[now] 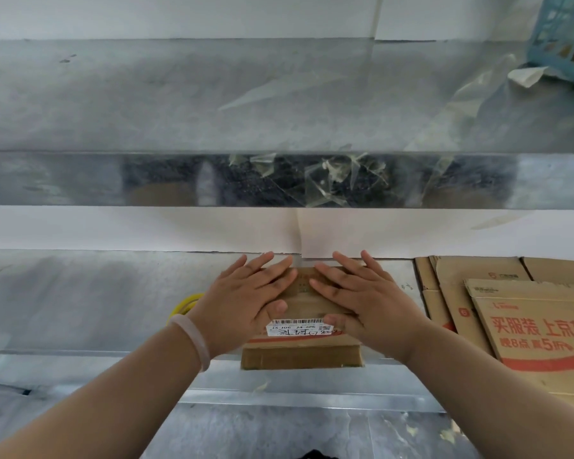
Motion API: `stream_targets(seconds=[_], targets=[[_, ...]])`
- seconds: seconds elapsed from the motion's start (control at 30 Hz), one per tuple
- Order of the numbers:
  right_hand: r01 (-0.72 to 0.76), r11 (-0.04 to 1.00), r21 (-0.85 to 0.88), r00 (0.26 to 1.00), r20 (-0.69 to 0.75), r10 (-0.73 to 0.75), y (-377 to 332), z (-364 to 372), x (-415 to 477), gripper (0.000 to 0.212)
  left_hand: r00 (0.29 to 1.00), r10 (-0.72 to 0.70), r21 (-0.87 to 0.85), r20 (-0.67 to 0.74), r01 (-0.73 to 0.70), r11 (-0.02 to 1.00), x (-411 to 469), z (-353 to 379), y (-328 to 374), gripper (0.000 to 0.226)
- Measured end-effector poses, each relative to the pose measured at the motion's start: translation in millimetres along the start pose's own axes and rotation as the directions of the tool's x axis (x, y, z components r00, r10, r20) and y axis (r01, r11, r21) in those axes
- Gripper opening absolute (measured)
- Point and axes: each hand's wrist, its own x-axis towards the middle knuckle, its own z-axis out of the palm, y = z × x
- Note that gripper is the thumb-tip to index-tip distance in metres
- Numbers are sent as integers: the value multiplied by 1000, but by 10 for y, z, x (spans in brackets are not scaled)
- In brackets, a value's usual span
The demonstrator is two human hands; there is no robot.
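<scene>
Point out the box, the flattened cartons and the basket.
box (304, 308): head view, bare middle of its top.
flattened cartons (537, 329): head view, printed top sheet.
basket (557, 38): head view, blue lattice wall.

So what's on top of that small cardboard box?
The left hand and right hand lie flat on the box. A white barcode label shows between the thumbs. The lid under the palms is covered.

Flattened cartons (511, 313) lie stacked at the right end of the metal shelf (80, 293), a yellow loop (184, 304) lies near its middle, and a blue basket (560, 38) stands at the upper shelf's (179, 94) far right corner, tape scraps (328, 173) stuck along that shelf's front edge.
</scene>
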Motion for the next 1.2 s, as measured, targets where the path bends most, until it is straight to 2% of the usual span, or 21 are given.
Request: stream_targets(seconds=[0.1,0.17,0.23,0.3,0.37,0.43,0.5,0.63,0.8,0.87,0.9,1.0,1.1,1.2], targets=[[-19,1000,23,1000,22,19,-25,-28,-3,61,1000,11,-53,-9,-12,999,-3,18,-23,63],[-30,997,65,1000,-5,31,-19,-42,-24,64,1000,-2,-183,-31,-3,983,-13,1,-36,61],[-86,967,241,995,-27,96,-4,-77,-65,64,984,-108,-415,-145,39,909,-36,-17,-19,61],[-162,842,515,971,-69,229,19,-85,-114,74,925,-275,-589,-262,72,805,-77,16,-20,67],[-196,753,628,959,-37,281,65,-35,-160,89,918,-319,-642,-237,99,761,-142,70,-42,75],[-220,758,615,966,27,258,111,33,-187,97,952,-269,-620,-143,126,775,-208,105,-74,78],[-225,791,569,970,54,236,147,46,-182,98,970,-204,-550,-129,101,829,-226,123,-125,79],[-184,856,483,978,7,207,147,8,-145,104,982,-140,-429,-124,74,900,-183,96,-172,95],[-122,927,356,982,-92,164,185,27,-138,83,978,-159,-369,-133,100,924,-176,97,-172,93],[-17,979,202,978,-202,58,164,8,-131,66,962,-105,-235,-251,45,971,-197,78,-155,82],[42,991,125,975,-223,-13,138,4,-120,58,950,-35,-141,-311,-10,990,-198,64,-134,71],[162,986,28,964,-216,-153,88,44,-84,48,930,203,47,-307,-198,979,-170,92,-83,46],[179,981,72,960,-230,-158,126,74,-77,49,939,229,30,-256,-229,973,-157,125,-136,44],[153,983,105,959,-257,-122,166,114,-66,49,956,185,-100,-228,-212,972,-142,128,-202,45]])
